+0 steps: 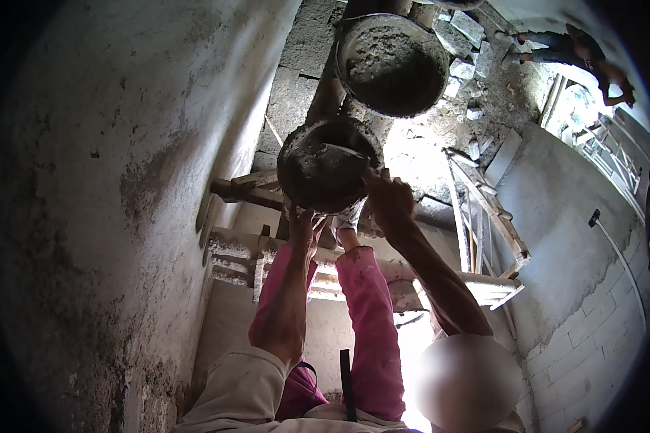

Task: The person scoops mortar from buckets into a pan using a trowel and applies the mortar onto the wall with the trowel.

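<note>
A round, dark pan with a mortar-crusted rim is in front of me, with wet grey mortar inside. My left hand is closed on its near rim, the fingertips partly hidden. At the pan's right side, my right hand is closed round the handle of a trowel. The trowel's pale blade lies over the mortar inside the pan; most of the handle is covered by my fingers. Just beyond stands a larger round tub, part-filled with grey mortar.
A stained plaster wall rises close on my left. Below are scaffold poles and a wooden trestle. Broken blocks litter the floor at the far right. Another person stands at upper right; a pale hose hangs on the right wall.
</note>
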### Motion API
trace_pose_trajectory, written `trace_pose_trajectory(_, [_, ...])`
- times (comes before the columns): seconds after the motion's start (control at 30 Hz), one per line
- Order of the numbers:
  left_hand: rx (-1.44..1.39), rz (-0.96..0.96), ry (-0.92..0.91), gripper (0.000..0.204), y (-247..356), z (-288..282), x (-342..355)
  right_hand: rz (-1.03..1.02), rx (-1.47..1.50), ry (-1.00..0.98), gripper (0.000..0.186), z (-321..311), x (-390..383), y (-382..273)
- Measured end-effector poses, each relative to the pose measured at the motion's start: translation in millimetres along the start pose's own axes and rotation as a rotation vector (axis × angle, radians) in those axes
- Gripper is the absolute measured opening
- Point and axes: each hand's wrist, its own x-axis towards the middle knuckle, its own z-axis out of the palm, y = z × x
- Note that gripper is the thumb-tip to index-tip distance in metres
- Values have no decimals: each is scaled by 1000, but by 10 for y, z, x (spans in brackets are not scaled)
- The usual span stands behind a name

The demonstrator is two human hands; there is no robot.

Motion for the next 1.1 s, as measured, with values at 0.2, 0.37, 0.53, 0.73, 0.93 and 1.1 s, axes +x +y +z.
trace_pose_trajectory(0.2, [314,224,19,73,270,10,-68,51,30,-55,31,-413,-447,420])
trace_pose_trajectory(0.37, [274,303,134,60,367,233,-360,214,327,-94,31,-566,-568,466])
trace_pose_trajectory(0.53, [-175,137,-159,50,590,712,-936,282,715,-36,35,-827,-867,225])
trace_pose_trajectory(0.73, [82,177,-155,29,999,992,-1525,230,728,17,40,-1371,-1686,-10])
trace_pose_trajectory(0.93, [450,302,-131,18,1440,1067,-3046,190,494,-60,31,-2463,-2653,-165])
trace_pose_trajectory(1.1, [711,354,-228,22,1777,970,-4566,185,344,-11,23,-3070,-3027,-530])
